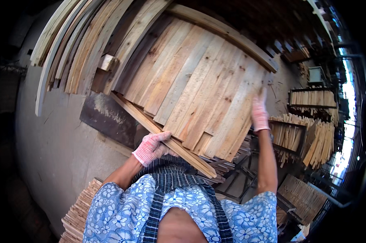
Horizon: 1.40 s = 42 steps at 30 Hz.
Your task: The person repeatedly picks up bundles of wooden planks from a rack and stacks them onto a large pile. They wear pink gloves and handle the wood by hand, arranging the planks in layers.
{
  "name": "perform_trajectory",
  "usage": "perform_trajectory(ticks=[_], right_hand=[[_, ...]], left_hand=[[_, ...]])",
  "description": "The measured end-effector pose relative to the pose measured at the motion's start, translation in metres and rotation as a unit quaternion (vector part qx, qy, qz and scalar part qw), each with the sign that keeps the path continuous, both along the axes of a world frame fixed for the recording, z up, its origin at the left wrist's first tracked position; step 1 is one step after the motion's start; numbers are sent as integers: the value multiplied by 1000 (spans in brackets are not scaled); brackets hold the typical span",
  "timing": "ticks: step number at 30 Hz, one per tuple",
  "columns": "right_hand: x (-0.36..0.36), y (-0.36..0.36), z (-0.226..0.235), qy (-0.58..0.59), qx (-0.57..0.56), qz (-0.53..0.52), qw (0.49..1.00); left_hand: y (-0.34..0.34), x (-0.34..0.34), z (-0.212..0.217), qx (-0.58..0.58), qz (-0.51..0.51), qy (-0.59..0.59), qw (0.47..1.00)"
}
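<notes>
Wooden boards [205, 77] lie side by side in a wide panel in front of me, their near ends uneven. Along those near ends runs a narrow wooden strip [136, 115], slanting down to the right. My left hand [152, 147], in a pink-and-white knit glove, is closed around this strip near its middle. At the panel's right edge is my right hand [260, 111], gloved the same way, fingers stretched out and a little blurred; nothing shows in it. A short wood piece [203, 143] sits among the boards' near ends.
A thick wooden beam [227, 32] borders the panel's far side. Several long planks [98, 44] are stacked at the upper left, beside a dark board [106, 117]. Bundled wood strips [288, 135] stand in frames to the right. Another stack of wood [79, 210] is at the lower left.
</notes>
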State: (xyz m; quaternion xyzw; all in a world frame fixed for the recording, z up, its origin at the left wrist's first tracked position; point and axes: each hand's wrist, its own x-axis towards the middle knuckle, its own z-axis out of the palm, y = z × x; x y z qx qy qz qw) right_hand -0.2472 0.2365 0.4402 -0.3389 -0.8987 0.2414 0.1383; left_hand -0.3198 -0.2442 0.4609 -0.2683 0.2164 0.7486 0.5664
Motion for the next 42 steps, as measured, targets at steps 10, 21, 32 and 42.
perform_trajectory(ticks=[10, 21, 32, 42], right_hand=[[-25, -35, 15, -60, 5, -118, 991], [-23, -86, 77, -95, 250, 6, 964], [88, -217, 67, -141, 243, 363, 888], [59, -183, 95, -175, 170, 384, 891]], left_hand=[[-30, 54, 24, -12, 47, 25, 999], [-20, 24, 14, -21, 6, 46, 999], [-36, -17, 5, -24, 35, 94, 995], [-39, -7, -8, -69, 34, 110, 991]])
